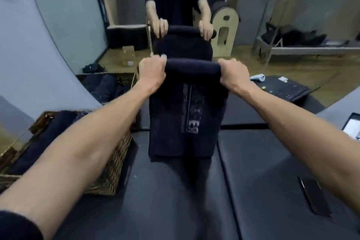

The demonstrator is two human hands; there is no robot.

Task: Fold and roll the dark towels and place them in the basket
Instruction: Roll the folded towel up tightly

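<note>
Both arms reach straight out over the dark padded desk (175, 210), toward its far edge where it meets a wall mirror. A long dark towel (185, 122) lies lengthwise down the middle of the desk, a pale printed band running along it. Its far end is already turned into a tight roll (192, 67) lying crosswise near the far edge. The left hand (153, 73) curls round the left end of that roll, and the right hand (232, 75) curls round the right end; each grip is closed firmly on the cloth, knuckles up. The near end of the towel lies flat and unrolled, about halfway down the desk.

At the left edge of the desk stands a woven wicker basket (109, 177), with dark towels (35, 146) already lying inside it. Near the right edge lies a black phone (313, 195), flat on the padding. At the far right corner sits a black laptop (284, 87) with a white controller (258, 77) just beside it.

The mirror (194, 6) shows the person's reflection gripping the same roll.
</note>
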